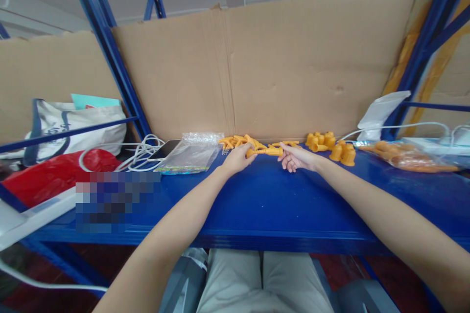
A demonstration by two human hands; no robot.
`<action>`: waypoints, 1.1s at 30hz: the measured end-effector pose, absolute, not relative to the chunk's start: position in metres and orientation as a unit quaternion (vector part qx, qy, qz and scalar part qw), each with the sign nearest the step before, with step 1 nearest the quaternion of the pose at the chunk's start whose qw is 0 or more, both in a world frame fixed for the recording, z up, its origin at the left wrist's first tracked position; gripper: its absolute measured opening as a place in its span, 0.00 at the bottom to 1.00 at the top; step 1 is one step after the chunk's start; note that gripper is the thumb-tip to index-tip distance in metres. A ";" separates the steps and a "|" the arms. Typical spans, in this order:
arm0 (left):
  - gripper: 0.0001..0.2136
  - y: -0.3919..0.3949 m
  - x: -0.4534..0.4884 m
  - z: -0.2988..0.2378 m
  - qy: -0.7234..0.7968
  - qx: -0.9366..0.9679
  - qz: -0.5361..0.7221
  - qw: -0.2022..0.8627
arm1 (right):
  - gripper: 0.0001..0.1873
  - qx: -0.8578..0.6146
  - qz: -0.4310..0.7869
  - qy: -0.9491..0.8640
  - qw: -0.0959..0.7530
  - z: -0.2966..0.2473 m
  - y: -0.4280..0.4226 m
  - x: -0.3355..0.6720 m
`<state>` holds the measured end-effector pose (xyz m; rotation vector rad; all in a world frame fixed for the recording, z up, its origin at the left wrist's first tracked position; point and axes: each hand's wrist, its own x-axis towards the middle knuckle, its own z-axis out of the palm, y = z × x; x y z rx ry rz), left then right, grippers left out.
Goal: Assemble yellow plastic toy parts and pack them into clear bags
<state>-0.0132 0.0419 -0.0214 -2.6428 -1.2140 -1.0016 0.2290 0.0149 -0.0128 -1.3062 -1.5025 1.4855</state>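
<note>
An orange plastic piece (268, 151), long and narrow with a wider right end, is held level between my hands just above the blue tabletop. My left hand (238, 157) is closed around its left end. At the wider end, my right hand (295, 158) pinches it between thumb and finger, the other fingers curled below. Behind my left hand lies a pile of orange branched parts (235, 141), with small metal bits beside it. More thin orange parts (292, 143) lie behind my right hand. Orange cup-shaped pieces (345, 153) stand in a group farther right.
A cardboard sheet (293, 68) walls off the back of the blue table (271, 205). On the left are a clear plastic bag (194, 156), a phone (167, 149), white cables (141, 154) and a red bag (73, 171). A clear bag of orange parts (407, 154) lies right.
</note>
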 end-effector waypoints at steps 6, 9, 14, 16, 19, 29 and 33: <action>0.08 0.041 -0.011 -0.021 -0.404 -0.859 -0.313 0.033 | 0.18 -0.447 0.549 -0.605 0.364 -0.016 0.010 0.233; 0.07 0.041 -0.012 -0.021 -0.393 -0.864 -0.315 0.031 | 0.15 -0.466 0.534 -0.596 0.377 -0.017 0.010 0.229; 0.07 0.040 -0.013 -0.020 -0.379 -0.865 -0.326 0.031 | 0.32 -0.524 0.515 -0.578 0.355 -0.016 0.014 0.222; 0.07 0.040 -0.013 -0.020 -0.379 -0.865 -0.327 0.028 | 0.34 -0.531 0.519 -0.577 0.341 -0.014 0.015 0.222; 0.07 0.041 -0.012 -0.021 -0.383 -0.864 -0.325 0.023 | 0.31 -0.510 0.550 -0.576 0.324 -0.012 0.013 0.227; 0.09 0.040 -0.013 -0.021 -0.385 -0.866 -0.316 0.035 | 0.20 -0.509 0.519 -0.565 0.390 -0.015 0.009 0.220; 0.09 0.039 -0.013 -0.021 -0.386 -0.868 -0.312 0.022 | 0.27 -0.546 0.496 -0.551 0.389 -0.015 0.013 0.216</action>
